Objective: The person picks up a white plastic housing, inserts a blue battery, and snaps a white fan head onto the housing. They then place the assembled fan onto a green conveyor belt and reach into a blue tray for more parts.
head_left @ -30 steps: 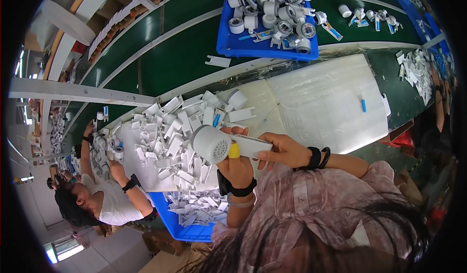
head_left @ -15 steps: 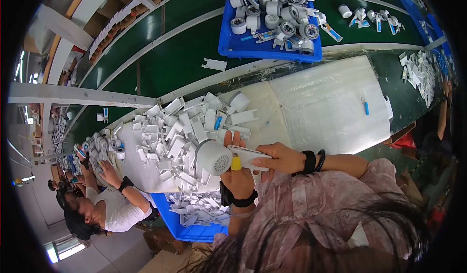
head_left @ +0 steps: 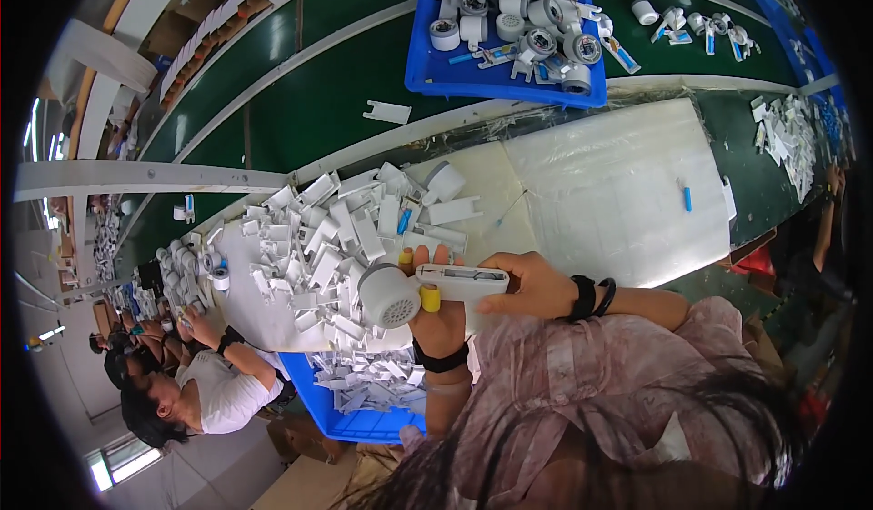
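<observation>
The person is holding a white handle piece (head_left: 462, 285) with a round gray head (head_left: 389, 295) over the white table (head_left: 618, 192). The left hand (head_left: 435, 315), wearing yellow finger caps (head_left: 430, 298), is gripping it from below. The right hand (head_left: 536, 285) is pinching the far end. It is probably best to keep both parts lined up straight and push gently, above the pile of white parts (head_left: 332, 237).

White handheld device (head_left: 427, 290) in both hands' grip above white plastic parts (head_left: 336, 237).

Parts heap (head_left: 336, 237) on bench (head_left: 618, 192), tray (head_left: 473, 65) probably on conveyor behind
</observation>
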A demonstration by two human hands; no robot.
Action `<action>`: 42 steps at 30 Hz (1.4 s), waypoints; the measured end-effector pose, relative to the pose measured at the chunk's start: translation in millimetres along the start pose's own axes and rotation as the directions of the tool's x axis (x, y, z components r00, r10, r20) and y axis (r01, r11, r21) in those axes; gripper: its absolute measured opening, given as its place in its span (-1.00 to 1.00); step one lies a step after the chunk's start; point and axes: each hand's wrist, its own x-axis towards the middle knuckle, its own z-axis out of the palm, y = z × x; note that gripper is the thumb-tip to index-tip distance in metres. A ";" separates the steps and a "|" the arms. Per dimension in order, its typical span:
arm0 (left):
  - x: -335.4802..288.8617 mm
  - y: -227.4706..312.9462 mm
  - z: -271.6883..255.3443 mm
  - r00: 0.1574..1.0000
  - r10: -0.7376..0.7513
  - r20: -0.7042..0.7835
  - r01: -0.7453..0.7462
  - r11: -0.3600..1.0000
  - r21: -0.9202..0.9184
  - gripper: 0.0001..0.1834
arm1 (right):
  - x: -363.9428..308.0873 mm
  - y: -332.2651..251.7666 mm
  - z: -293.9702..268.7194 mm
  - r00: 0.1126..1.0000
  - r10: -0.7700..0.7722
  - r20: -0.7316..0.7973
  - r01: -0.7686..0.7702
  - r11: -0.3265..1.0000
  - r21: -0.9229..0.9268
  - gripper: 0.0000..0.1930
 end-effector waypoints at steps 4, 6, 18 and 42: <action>1.5 -0.2 -4.8 0.997 -0.010 0.071 0.013 0.999 -0.033 -0.43 | -2.4 2.3 -1.1 0.987 -0.148 -0.059 0.146 0.989 -0.024 -0.64; 1.7 1.5 -6.7 0.995 -0.005 0.097 0.010 0.999 -0.047 -0.43 | -4.1 -0.7 -1.7 0.984 -0.168 -0.066 0.163 0.984 -0.071 -0.65; 20.9 -3.4 -2.2 0.988 -0.132 0.086 0.119 0.982 0.146 -0.53 | 4.0 -4.6 -13.4 0.998 0.034 -0.048 -0.027 0.989 0.147 -0.68; 467.0 -18.6 -70.6 0.919 0.394 -0.013 0.164 -0.351 0.922 -0.60 | -4.9 58.4 -155.1 0.884 0.092 -0.458 -0.057 0.994 0.089 -0.84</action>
